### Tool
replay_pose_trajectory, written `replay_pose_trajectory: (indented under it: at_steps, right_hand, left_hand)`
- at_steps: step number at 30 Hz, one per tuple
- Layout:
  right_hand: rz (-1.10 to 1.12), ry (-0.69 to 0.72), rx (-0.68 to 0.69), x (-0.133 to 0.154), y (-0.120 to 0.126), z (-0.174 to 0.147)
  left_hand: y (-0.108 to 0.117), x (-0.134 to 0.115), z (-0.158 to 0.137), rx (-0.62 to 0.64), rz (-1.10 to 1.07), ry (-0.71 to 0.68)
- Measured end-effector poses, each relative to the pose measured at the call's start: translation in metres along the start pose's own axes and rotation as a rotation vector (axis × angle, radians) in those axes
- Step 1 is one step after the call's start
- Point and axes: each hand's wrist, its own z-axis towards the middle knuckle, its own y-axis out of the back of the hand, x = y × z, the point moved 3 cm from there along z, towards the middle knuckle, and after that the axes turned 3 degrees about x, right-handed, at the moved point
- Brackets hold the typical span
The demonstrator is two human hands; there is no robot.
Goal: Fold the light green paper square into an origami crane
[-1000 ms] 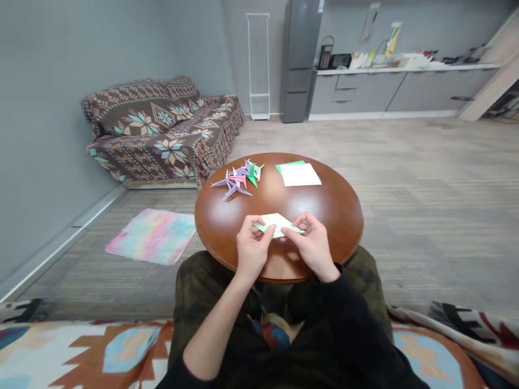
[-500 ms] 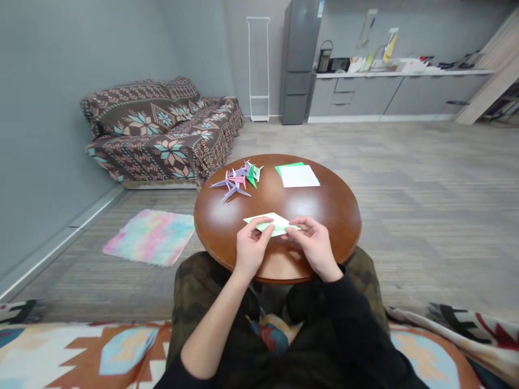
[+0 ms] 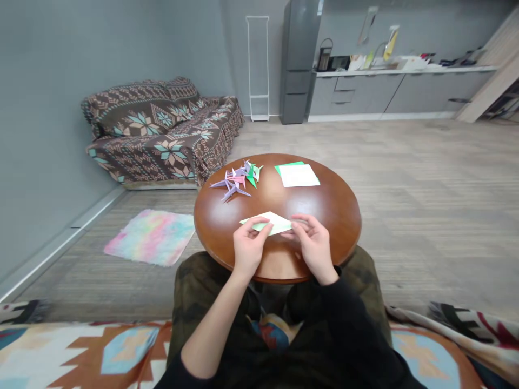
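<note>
A folded sheet of pale green and white paper (image 3: 277,222) is between my hands, just over the near half of the round brown table (image 3: 324,216). My left hand (image 3: 250,242) pinches its left part, thumb on top. At the paper's right tip, my right hand (image 3: 311,239) is closed, with thumb and index finger on the point. Several folded paper cranes (image 3: 235,181) in purple, pink and green lie together at the table's far left. A stack of square paper sheets (image 3: 300,175), white on top and green beneath, rests at the far right.
A sofa (image 3: 162,129) under a patterned cover stands by the left wall. On the floor lies a fluffy pastel mat (image 3: 152,236). A white rack (image 3: 259,67), a grey fridge (image 3: 295,65) and a kitchen counter (image 3: 365,94) are at the back.
The folded paper and my left hand have shifted slightly left. My right thumb and index finger have moved to the paper's right tip, and more of its white face shows.
</note>
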Motion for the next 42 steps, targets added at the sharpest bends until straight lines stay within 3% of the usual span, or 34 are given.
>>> replay_pose_trajectory:
  at_steps: [3, 6, 9, 14, 19, 22, 27, 32, 37, 42]
  right_hand:
    - [-0.038, 0.089, -0.138, 0.002, 0.003, -0.003]
    - [-0.120, 0.083, -0.126, 0.003, 0.001, -0.006]
    - [-0.084, 0.023, -0.066, 0.005, -0.003, -0.006]
    - [0.037, -0.027, -0.082, 0.014, -0.004, -0.001]
    - [0.039, 0.051, -0.084, 0.025, -0.005, 0.003]
    - [-0.023, 0.097, -0.072, 0.031, 0.000, 0.017]
    - [-0.201, 0.102, 0.105, 0.041, 0.014, 0.065]
    - [-0.322, 0.092, 0.359, 0.042, 0.013, 0.117]
    - [-0.366, 0.094, 0.330, 0.024, 0.018, 0.177]
    - [-0.361, 0.072, 0.315, 0.000, 0.024, 0.217]
  left_hand:
    - [0.002, -0.003, 0.000, -0.068, 0.032, -0.017]
    - [0.001, -0.004, -0.003, -0.053, 0.025, -0.035]
    - [-0.001, -0.005, -0.010, 0.074, 0.073, -0.066]
    - [-0.003, -0.009, -0.025, 0.376, 0.225, -0.150]
    - [-0.001, -0.022, -0.031, 0.558, 0.423, -0.294]
    - [0.003, -0.030, -0.024, 0.612, 0.377, -0.298]
    - [0.004, -0.033, 0.023, 0.434, 0.131, -0.186]
    - [-0.038, -0.014, 0.098, 0.601, 0.048, -0.069]
    - [-0.073, 0.019, 0.168, 0.567, 0.030, 0.001]
    - [-0.080, 0.048, 0.206, 0.585, 0.028, 0.058]
